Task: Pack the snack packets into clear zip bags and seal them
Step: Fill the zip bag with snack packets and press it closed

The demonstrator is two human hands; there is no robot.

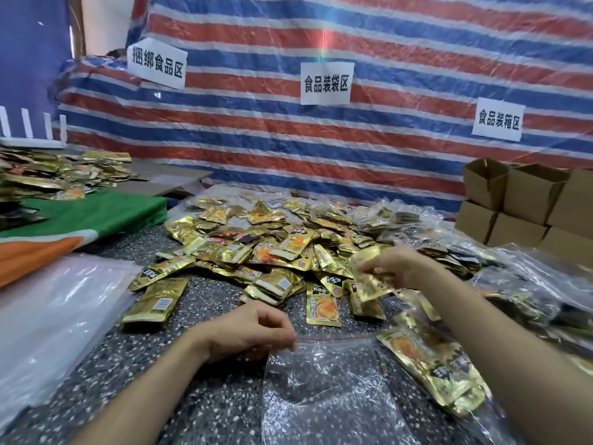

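A big heap of gold snack packets (pixel 272 248) covers the middle of the speckled table (pixel 205 396). My right hand (pixel 396 266) holds a gold packet (pixel 372 282) just above the heap's near edge. A clear zip bag (pixel 324 383) with a red seal line lies flat in front of me. My left hand (pixel 253 329) pinches its top left corner. A filled clear bag of packets (pixel 439 367) lies under my right forearm.
A stack of empty clear bags (pixel 51 319) lies at the left, beside a green and orange cloth (pixel 80 220). Filled bags (pixel 526 284) pile up at the right. Cardboard boxes (pixel 526 200) stand at the back right. A striped tarp with paper signs (pixel 325 83) hangs behind.
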